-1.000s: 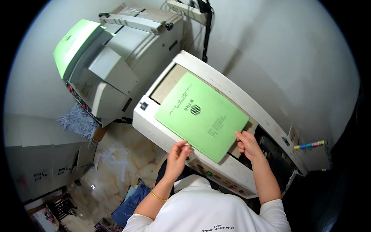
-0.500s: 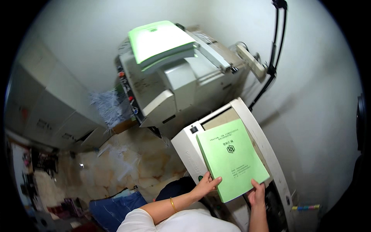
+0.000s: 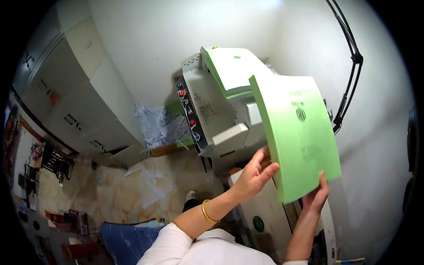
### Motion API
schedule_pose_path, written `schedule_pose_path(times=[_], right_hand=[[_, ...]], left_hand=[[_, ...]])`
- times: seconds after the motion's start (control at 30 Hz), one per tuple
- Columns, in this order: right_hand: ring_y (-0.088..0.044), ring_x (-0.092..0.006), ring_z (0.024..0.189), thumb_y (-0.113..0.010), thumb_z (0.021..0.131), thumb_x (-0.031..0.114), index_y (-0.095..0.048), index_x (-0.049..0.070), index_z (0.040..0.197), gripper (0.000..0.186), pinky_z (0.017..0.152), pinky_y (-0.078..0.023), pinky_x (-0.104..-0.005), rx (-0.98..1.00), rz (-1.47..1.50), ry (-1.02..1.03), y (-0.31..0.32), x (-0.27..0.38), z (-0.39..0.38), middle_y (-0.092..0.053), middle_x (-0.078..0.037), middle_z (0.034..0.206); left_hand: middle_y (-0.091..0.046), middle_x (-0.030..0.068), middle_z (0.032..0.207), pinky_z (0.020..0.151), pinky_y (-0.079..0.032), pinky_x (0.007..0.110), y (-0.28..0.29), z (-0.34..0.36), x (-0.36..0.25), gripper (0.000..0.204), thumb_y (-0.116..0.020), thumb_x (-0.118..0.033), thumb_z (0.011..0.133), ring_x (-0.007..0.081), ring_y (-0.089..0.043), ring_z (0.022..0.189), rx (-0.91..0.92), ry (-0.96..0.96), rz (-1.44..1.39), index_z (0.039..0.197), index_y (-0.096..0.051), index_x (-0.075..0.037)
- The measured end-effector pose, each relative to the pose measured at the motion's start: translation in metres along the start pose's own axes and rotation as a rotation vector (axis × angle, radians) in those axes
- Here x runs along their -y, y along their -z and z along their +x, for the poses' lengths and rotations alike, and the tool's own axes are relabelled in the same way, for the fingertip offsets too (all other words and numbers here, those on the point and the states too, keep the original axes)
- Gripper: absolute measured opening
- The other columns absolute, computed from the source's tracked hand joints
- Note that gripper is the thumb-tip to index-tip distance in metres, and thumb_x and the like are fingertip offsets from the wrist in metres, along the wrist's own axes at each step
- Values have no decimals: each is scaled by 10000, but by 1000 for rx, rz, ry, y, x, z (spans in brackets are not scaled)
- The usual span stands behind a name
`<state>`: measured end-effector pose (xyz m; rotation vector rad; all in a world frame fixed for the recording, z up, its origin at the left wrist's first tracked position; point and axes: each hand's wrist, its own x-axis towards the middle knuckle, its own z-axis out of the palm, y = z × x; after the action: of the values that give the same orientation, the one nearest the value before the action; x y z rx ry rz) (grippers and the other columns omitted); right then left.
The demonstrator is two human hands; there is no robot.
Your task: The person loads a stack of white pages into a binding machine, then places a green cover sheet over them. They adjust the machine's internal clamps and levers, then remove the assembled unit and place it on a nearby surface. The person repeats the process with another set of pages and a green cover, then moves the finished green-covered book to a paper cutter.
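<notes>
A thick booklet with a light green cover (image 3: 304, 141) is held up and tilted between my hands, its cover facing me and slightly bowed. My left hand (image 3: 255, 176) grips its spine side low down, with the thumb against the spine. At the bottom edge, my right hand (image 3: 317, 196) pinches the booklet with its thumb on the cover, and its fingers are partly hidden behind. Below lies a white machine (image 3: 263, 205) with a round green mark, partly covered by the booklet and my arms. Farther off, a stack of similar green booklets (image 3: 236, 68) rests on a large grey machine (image 3: 201, 92).
Red and blue buttons line the grey machine's control strip (image 3: 191, 117). Shredded paper (image 3: 157, 123) is heaped beside it, and scraps lie on the tiled floor (image 3: 128, 185). Grey cabinets (image 3: 84, 115) stand at left. A black jointed arm (image 3: 357, 59) rises at right. Blue cloth (image 3: 128, 240) lies lower left.
The booklet has risen off the white machine and tilted up, moving to the right and away, with both hands still on it. My view has shifted, showing more of the cabinets.
</notes>
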<state>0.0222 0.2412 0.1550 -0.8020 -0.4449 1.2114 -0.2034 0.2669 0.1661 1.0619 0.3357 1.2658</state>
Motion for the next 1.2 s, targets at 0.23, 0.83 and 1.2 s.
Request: schedule_pose_path(times=[0.23,0.83,1.2], right_hand=[[-581,-236,1134,-555,936,105,-508,13,1277,356,957,-500,-397,136,78,-2,-153,-55,156,-600,-101,1239],[-289,-300,1376,-486,868,648,-324,52,1455,853,1124,-206,-438,-10,-493,64,-201,-120,222,-330,-142,1501],[-339,-299,1350,-519,850,668,-385,56,1433,856,1114,-238,-447,-131,-467,-27,-191,-120,269,-371,-152,1482]], left_hand=[[-562,83,1188,943,-459,287,169,-13,-36,400,-573,-90,954,134,-552,1079,-235,77,219,1327,-446,-26],[-434,188,1298,1023,-386,377,364,222,-55,578,-484,-399,997,264,-461,1198,-500,-55,391,1396,-330,-9],[-493,48,1361,1045,-353,378,400,352,-61,716,-356,-666,937,218,-459,1239,-381,192,-213,1337,-470,-83]])
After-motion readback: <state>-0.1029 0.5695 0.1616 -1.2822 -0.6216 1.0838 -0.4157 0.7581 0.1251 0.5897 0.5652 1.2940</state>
